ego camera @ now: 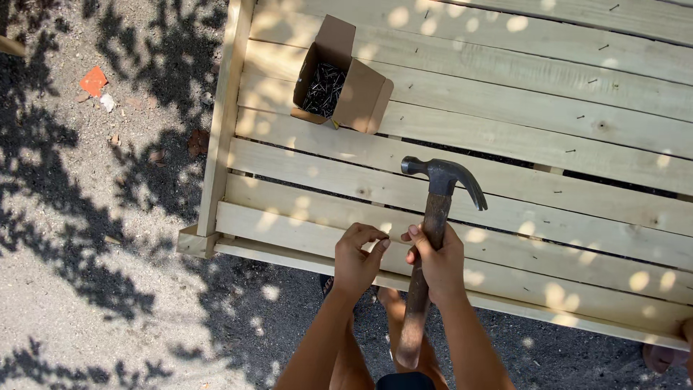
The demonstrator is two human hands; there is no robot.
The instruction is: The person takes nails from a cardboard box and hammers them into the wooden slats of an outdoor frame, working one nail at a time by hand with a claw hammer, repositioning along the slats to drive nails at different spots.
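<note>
Slatted wooden panel [505, 130] cut off top, right (nail between left grip [357, 260] fingertips too small).

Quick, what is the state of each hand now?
Left hand: fingers pinched shut at the plank; any nail hidden.
Right hand: closed around the hammer handle.

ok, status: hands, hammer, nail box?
Right hand gripping hammer by the handle, head raised over the slats. Left hand pinched at the slat, nail too small to tell. Open nail box behind, clear of the hands.
</note>
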